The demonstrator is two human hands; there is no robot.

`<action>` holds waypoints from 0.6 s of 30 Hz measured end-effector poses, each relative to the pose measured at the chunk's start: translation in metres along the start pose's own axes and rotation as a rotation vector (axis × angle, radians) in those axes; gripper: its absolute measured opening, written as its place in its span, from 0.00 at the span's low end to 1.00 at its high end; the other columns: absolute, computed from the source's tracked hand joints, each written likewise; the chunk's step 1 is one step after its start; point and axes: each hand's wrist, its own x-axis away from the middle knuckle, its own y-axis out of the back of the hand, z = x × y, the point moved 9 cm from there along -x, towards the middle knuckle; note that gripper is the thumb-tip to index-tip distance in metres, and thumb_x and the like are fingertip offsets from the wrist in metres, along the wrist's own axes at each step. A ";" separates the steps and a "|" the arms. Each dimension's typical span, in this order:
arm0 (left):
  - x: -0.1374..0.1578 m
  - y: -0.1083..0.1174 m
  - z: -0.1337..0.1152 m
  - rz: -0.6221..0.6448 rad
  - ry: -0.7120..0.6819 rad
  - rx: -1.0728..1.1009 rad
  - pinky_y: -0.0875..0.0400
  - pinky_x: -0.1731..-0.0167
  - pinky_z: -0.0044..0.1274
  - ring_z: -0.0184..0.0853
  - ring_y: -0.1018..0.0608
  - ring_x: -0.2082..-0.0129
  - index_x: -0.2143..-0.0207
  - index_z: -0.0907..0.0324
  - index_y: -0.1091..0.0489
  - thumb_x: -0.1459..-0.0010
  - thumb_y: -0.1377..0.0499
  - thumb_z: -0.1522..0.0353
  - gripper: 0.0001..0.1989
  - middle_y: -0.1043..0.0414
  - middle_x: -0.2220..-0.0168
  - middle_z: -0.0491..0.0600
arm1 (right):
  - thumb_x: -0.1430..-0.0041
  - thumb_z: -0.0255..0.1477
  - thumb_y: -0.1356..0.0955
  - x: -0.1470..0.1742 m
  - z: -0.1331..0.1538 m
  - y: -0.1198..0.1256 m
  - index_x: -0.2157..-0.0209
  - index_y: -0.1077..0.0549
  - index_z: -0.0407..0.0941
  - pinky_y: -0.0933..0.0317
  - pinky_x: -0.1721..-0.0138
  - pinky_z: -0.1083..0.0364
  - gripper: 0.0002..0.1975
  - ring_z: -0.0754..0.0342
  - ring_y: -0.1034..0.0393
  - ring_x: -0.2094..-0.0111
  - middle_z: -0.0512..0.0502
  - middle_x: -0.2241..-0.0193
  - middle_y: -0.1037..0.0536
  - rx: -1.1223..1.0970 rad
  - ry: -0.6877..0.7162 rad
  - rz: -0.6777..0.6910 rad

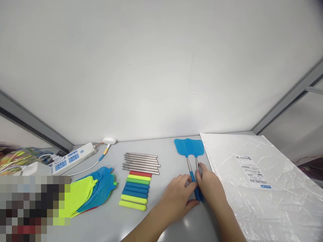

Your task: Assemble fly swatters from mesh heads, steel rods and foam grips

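Note:
Two blue fly swatters lie side by side, their heads overlapping against the wall end of the table. My left hand (178, 195) curls its fingers and thumb about the blue grip of the left fly swatter (181, 147). Closed on the handle of the right fly swatter (200, 148) is my right hand (209, 184), which covers much of that grip. To the left lies a row of several metal rods (141, 163). Below them, several coloured handle sleeves (136, 191) in red, yellow, green and blue are lined up. Loose mesh swatter heads (98, 191), yellow and blue on top, are piled farther left.
A white plastic mailing bag (272, 208) with a label covers the table's right side. At the back left are a power strip (82, 154), a white device (109, 140) and a cable (88, 168). A wall rises behind the table. Part of the lower left is pixelated.

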 end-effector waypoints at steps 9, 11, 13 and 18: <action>0.004 0.006 0.000 -0.046 -0.009 0.048 0.31 0.53 0.34 0.42 0.30 0.52 0.50 0.53 0.35 0.47 0.36 0.63 0.22 0.36 0.46 0.51 | 0.33 0.33 0.45 0.004 0.005 -0.002 0.43 0.36 0.43 0.46 0.69 0.55 0.21 0.49 0.26 0.65 0.40 0.66 0.20 0.017 0.011 0.056; 0.006 0.008 -0.001 -0.065 -0.023 0.048 0.32 0.52 0.35 0.43 0.31 0.50 0.49 0.53 0.35 0.46 0.36 0.64 0.22 0.37 0.45 0.52 | 0.33 0.34 0.45 0.004 0.005 -0.002 0.43 0.36 0.42 0.45 0.68 0.55 0.21 0.48 0.26 0.65 0.39 0.66 0.20 0.017 0.003 0.051; 0.007 0.008 -0.002 -0.077 -0.036 0.047 0.32 0.51 0.35 0.43 0.31 0.50 0.49 0.53 0.35 0.46 0.36 0.64 0.21 0.38 0.45 0.52 | 0.33 0.34 0.45 0.004 0.006 -0.001 0.43 0.36 0.42 0.44 0.67 0.54 0.21 0.48 0.26 0.64 0.39 0.65 0.21 0.016 -0.004 0.041; 0.007 0.007 -0.002 -0.083 -0.054 0.049 0.32 0.52 0.36 0.43 0.30 0.50 0.48 0.53 0.35 0.45 0.37 0.63 0.22 0.38 0.45 0.53 | 0.33 0.34 0.44 0.005 0.008 0.003 0.43 0.36 0.43 0.44 0.65 0.55 0.21 0.48 0.26 0.63 0.39 0.65 0.21 0.008 -0.002 0.002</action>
